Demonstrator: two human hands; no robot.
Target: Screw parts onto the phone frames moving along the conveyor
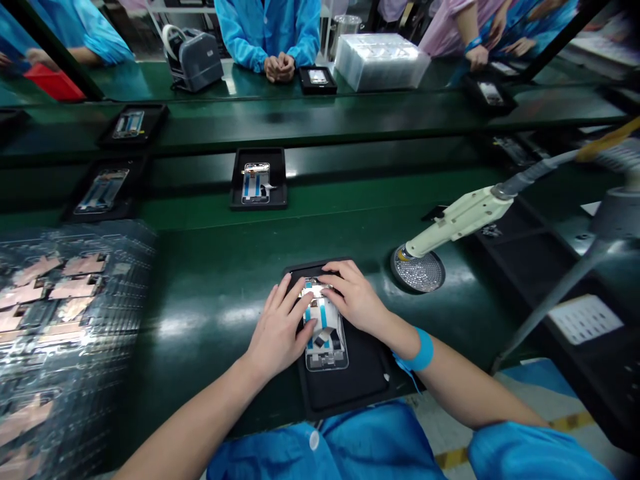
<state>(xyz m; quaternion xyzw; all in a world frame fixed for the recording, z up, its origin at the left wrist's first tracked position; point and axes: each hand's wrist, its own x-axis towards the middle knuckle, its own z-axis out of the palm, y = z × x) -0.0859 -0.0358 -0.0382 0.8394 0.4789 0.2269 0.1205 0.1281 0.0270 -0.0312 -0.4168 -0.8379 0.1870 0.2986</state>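
Note:
An opened phone [325, 333] with blue strips and a black-and-white flex cable lies in a black tray [370, 363] in front of me. My left hand [280, 323] grips its left side, thumb and index fingertips over the inside, the other fingers along the edge. From the right, my right hand [357, 297] holds the upper end with bent fingers, fingertips at a shiny metal part near the top. Any small piece under the fingertips is hidden. A blue wrist strap [424, 350] circles my right wrist.
Clear plastic trays [75, 313] holding copper-coloured parts are stacked at left. At right stand a pale-green electric screwdriver [457, 220], a round screw dish [418, 270] and a metal stand arm [550, 303]. Another tray with a phone [256, 183] lies ahead. Co-workers sit across the line.

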